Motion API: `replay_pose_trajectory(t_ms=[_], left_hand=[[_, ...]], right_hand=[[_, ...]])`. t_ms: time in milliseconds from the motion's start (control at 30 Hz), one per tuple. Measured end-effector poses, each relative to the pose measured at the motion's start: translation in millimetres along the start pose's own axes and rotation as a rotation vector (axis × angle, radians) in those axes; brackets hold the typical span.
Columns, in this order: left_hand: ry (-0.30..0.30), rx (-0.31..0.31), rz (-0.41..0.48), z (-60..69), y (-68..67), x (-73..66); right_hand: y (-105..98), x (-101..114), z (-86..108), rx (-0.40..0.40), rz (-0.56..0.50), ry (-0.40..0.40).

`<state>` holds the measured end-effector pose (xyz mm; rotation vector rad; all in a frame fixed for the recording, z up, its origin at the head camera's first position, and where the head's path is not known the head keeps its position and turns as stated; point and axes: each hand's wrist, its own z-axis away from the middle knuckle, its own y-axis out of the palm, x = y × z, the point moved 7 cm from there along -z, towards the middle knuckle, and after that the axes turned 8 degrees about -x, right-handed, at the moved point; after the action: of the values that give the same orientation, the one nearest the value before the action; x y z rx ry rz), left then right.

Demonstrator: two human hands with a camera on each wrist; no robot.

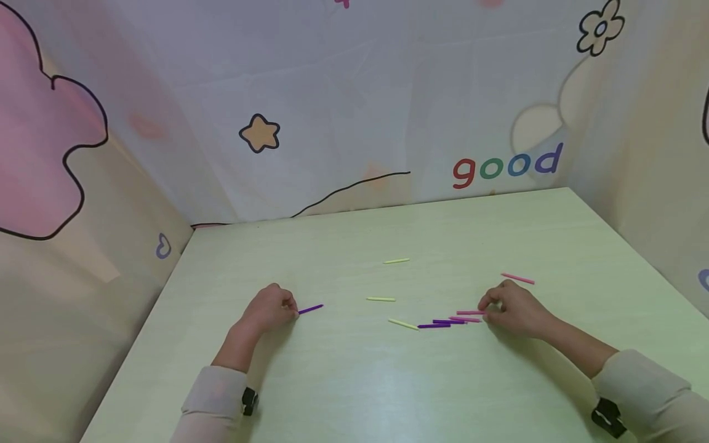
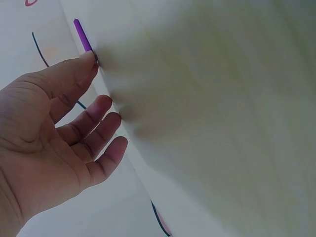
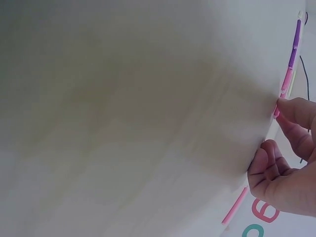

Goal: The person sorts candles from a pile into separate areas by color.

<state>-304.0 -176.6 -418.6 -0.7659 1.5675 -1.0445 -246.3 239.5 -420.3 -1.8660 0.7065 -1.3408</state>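
My left hand [image 1: 271, 309] pinches one end of a thin purple stick [image 1: 312, 308] with a pointed tip, at the table's left; the left wrist view shows the stick [image 2: 83, 34] jutting past thumb and forefinger. At the right, the thumb and forefinger of my right hand [image 1: 516, 309] pinch the end of a pink stick [image 1: 468, 312]. Close beside that one lie another pink stick [image 1: 471, 320] and two purple sticks, one further back [image 1: 443, 321] and one nearer me [image 1: 434, 327], overlapping in a staggered row. A yellow-green stick [image 1: 403, 323] meets the row's left end.
Two more yellow-green sticks, one midway [image 1: 381, 299] and one farther back [image 1: 396, 261], lie apart on the pale table [image 1: 332, 381]. Behind the right hand lies a lone pink stick [image 1: 517, 279]. Printed cloth walls [image 1: 343, 123] enclose the table's back and sides.
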Motion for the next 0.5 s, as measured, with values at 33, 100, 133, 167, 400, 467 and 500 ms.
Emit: replay_pose_trajectory(t_ms=[33,100,133,167,400,467,500], left_hand=[[-0.001,0.002,0.000,0.0,0.4,0.0],[-0.009,0.008,-0.001,0.1,1.1,-0.2],[-0.010,0.012,0.000,0.5,1.4,-0.5],[-0.019,0.016,0.001,1.0,1.6,-0.6],[-0.020,0.016,-0.008,6.2,-1.3,-6.7],[0.006,0.001,-0.018,8.0,-3.2,-10.7],[0.012,-0.002,-0.018,9.1,-4.0,-12.6]], right_hand=[[0,0,0.1,-0.001,0.001,0.001],[0,-1,0.2,-0.002,0.006,0.001],[0,-1,0.3,-0.003,0.009,0.003],[0,-1,0.2,-0.004,0.010,0.004],[1,-2,-0.5,-0.022,0.024,0.007],[1,-3,-0.5,-0.029,0.029,0.006],[2,-3,-0.5,-0.032,0.031,0.006]])
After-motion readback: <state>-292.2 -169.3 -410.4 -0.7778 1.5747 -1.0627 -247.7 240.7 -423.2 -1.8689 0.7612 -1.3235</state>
